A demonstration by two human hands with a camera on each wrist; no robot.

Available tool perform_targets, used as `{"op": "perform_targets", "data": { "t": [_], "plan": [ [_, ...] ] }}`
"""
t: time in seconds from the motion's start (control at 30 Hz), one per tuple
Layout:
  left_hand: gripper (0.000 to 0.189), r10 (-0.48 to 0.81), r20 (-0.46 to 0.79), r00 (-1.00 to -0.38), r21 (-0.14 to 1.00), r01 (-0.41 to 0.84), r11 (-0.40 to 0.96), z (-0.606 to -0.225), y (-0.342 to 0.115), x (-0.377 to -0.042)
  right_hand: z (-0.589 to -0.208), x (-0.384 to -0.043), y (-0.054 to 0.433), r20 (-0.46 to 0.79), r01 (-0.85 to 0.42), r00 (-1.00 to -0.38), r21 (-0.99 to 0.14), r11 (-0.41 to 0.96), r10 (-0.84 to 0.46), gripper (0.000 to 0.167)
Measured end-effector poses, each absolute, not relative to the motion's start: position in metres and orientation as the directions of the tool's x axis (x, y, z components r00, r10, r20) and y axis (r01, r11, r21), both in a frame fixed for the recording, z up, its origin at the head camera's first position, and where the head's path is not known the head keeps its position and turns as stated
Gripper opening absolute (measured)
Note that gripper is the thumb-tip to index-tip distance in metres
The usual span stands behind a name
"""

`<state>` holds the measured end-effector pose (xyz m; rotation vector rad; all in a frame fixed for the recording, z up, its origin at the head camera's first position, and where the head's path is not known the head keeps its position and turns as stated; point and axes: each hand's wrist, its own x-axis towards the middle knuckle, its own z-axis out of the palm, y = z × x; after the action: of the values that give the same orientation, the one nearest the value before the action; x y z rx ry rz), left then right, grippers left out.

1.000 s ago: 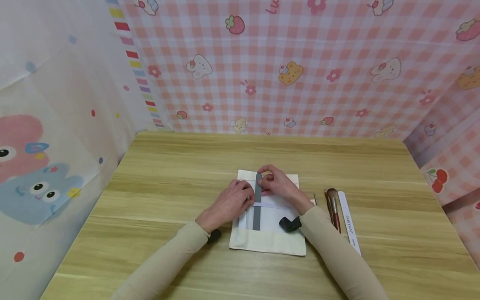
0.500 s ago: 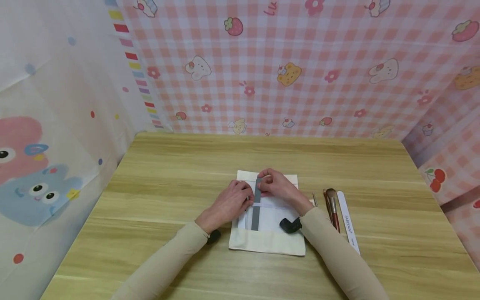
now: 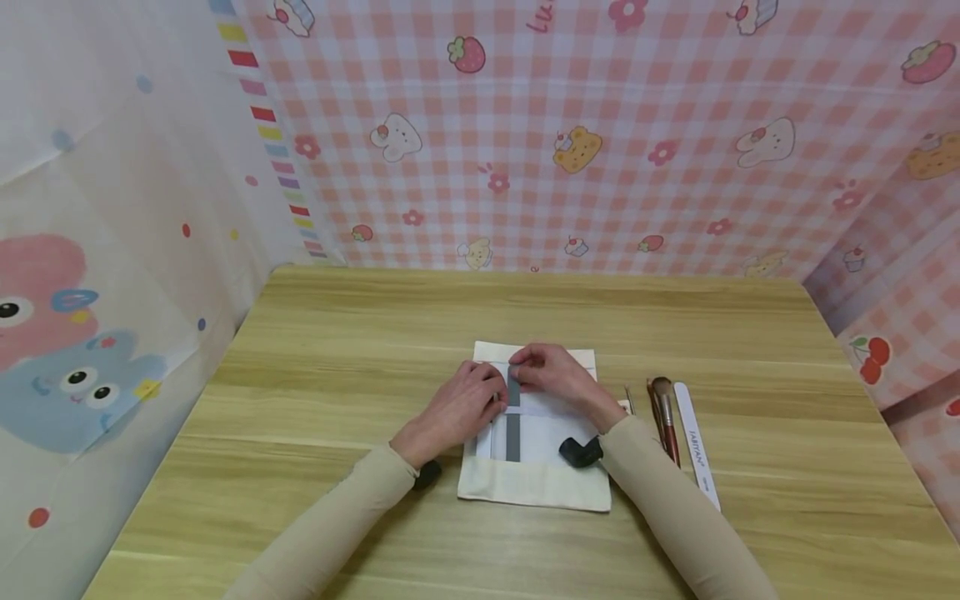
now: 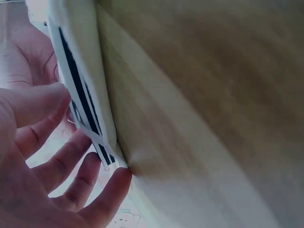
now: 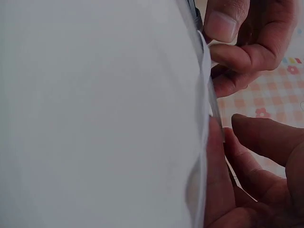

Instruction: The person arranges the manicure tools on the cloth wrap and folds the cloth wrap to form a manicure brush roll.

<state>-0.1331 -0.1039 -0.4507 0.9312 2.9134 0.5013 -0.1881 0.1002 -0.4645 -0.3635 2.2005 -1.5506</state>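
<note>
A cream cloth pouch [image 3: 532, 485] with a bottom pocket lies on the table. A grey nail file [image 3: 513, 437] stands lengthwise in it, passing under a white band [image 3: 536, 411]. My left hand [image 3: 457, 406] pinches the band just left of the file; in the left wrist view its fingertips [image 4: 85, 137] touch the band and the cloth edge. With thumb and index finger, my right hand [image 3: 557, 375] holds the file's far end. White and dark strips [image 4: 85, 102] sit in the pouch's left side, partly covered by my left hand.
Right of the pouch lie a white nail file [image 3: 697, 446], a brush with a red handle [image 3: 667, 417] and other thin tools, partly under the right sleeve [image 3: 675, 500]. A checked pink cloth [image 3: 637, 200] hangs behind the wooden table [image 3: 360, 333].
The grey file has slid a little toward the pouch's bottom pocket, and my right hand has come down with it. My left hand has stayed at the band.
</note>
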Motion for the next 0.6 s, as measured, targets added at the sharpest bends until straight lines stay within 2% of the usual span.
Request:
{"op": "perform_targets", "data": {
  "t": [0.2,0.6],
  "plan": [
    [0.011,0.575,0.064,-0.815,0.371,0.555,0.745,-0.45,-0.107,-0.132,-0.457,-0.186,0.108,-0.138,-0.053,-0.906,-0.901,0.43,-0.4,0.032],
    [0.022,0.629,0.055,-0.776,0.403,0.593,0.697,-0.451,-0.109,-0.126,-0.428,-0.173,0.138,-0.065,-0.113,-0.929,-0.887,0.447,-0.365,0.033]
  ]
}}
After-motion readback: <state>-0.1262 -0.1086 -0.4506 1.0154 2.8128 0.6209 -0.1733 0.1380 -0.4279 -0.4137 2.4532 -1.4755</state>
